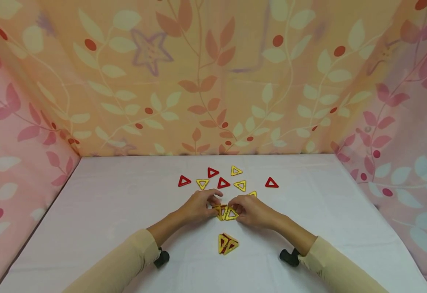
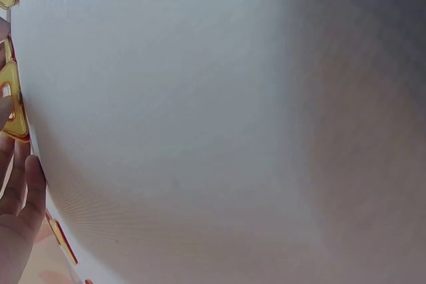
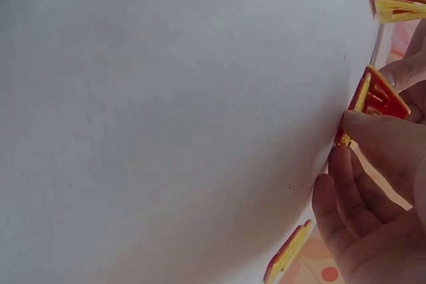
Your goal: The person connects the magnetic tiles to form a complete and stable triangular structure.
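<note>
In the head view my left hand and right hand meet over a small cluster of magnetic triangular tiles. The right hand pinches a yellow triangular tile by its right corner; thumb and fingertips show at its edge in the right wrist view. My left hand holds the left side of the cluster with curled fingers, partly hiding it. A red triangular tile stands tilted within the cluster in the right wrist view. Nearer my body sits a small pyramid of yellow and red tiles.
Loose red tiles and yellow tiles lie flat beyond the hands. One red tile lies off to the right. A white cloth covers the table, and patterned curtains hang behind and at both sides.
</note>
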The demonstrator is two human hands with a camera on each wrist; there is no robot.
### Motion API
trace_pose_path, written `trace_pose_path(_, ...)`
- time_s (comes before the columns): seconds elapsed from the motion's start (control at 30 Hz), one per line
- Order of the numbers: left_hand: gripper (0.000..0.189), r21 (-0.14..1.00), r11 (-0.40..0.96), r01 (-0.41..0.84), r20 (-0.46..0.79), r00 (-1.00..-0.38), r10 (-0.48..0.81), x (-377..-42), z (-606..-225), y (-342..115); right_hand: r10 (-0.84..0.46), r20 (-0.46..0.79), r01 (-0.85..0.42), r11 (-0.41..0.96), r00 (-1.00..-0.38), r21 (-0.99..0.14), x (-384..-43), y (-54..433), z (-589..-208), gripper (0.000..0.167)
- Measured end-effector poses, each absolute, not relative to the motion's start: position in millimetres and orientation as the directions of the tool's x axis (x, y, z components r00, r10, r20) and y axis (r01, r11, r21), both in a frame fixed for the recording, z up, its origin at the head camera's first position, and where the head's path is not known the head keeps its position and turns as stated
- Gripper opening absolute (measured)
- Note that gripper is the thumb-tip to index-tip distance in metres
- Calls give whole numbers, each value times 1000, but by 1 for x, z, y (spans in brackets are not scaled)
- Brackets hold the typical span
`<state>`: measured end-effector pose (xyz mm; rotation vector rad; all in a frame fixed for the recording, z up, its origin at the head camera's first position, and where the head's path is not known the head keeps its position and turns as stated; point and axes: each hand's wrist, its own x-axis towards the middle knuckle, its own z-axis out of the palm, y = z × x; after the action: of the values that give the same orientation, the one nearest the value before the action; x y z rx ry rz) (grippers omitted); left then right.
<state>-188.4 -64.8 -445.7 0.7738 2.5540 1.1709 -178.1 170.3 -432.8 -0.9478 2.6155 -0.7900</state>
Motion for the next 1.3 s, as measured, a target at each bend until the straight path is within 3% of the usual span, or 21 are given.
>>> trace_pose_path(0.33, 47, 759, 539, 365, 11, -835, 550, -187, -445, -65, -645, -45, -520, 653, -763, -551, -179, 170, -433, 35)
trace_pose_path(0.67, 45, 755, 537, 376, 20, -832, 555, -187, -444, -66, -672, 1, -531, 584, -740, -613, -181, 170, -429, 32)
trace_pose_path(1.3, 45, 753, 542, 374, 19, -835, 550, -187, -444, -65, -641, 38, -517, 581, -767, -629, -182, 161, -426, 27)
